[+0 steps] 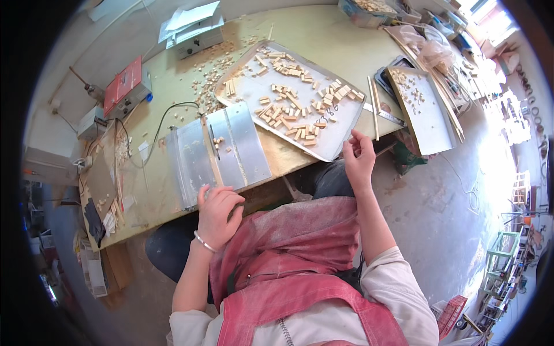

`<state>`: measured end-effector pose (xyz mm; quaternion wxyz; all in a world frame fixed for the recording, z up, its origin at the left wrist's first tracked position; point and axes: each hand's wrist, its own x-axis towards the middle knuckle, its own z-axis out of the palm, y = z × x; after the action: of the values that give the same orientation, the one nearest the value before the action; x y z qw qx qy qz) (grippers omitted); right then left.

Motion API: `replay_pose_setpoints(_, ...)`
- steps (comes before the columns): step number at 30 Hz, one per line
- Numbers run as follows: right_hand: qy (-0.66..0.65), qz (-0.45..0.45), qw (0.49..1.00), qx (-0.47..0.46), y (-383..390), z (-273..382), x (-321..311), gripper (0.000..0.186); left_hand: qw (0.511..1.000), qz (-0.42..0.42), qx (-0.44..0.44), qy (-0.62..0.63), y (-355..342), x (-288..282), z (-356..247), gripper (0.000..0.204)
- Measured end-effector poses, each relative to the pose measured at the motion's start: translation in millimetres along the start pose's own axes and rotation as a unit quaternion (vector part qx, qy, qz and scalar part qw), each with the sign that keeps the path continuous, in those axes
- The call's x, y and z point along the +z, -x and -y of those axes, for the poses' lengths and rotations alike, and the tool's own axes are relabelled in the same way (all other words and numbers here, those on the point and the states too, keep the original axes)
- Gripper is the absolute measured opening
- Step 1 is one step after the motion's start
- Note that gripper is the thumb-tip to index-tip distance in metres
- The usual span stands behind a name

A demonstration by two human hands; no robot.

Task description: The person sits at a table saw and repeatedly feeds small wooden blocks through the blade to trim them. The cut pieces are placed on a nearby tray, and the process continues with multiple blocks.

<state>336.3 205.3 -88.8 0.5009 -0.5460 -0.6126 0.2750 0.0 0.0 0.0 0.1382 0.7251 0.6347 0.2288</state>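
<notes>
My left hand (218, 214) is at the near edge of a flat metal saw table (248, 141), its fingers loosely bent and slightly apart. The fingertips come close to the near end of a narrow wooden strip (212, 151) that runs across the plate; whether they touch it I cannot tell. Beside the strip is a dark slot (214, 134) with a few small wood bits. My right hand (360, 160) hovers by the near right corner of a large white tray (329, 151), fingers curled but apart, nothing visible in them. Many small wooden blocks (288, 115) lie scattered on the tray.
Offcuts (210, 81) cover the bench left of the tray. A red-topped box (122, 86) and a grey box with papers (199, 43) stand behind. To the right are thin sticks (375, 109) and a smaller tray (433, 130) with wood bits, overhanging the bench edge.
</notes>
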Motion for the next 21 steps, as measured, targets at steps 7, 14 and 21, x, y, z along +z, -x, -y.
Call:
replay_pose_setpoints(7,0.112,0.058,0.992,-0.004,-99.6,-66.4,7.5,0.033,0.991,-0.125,-0.049,0.026,5.3,0.8,-19.9,0.024)
replay_pose_setpoints(14,0.271,0.130,0.953,0.037,-164.0,-83.6,49.4,0.049,0.984,-0.146,-0.084,0.059,5.9,-0.7,-29.4,0.024)
replay_pose_setpoints(21,0.345,0.139,0.927,0.047,-180.7,-92.9,71.0,0.050,0.984,-0.117,-0.112,0.068,5.9,2.6,-27.4,0.025)
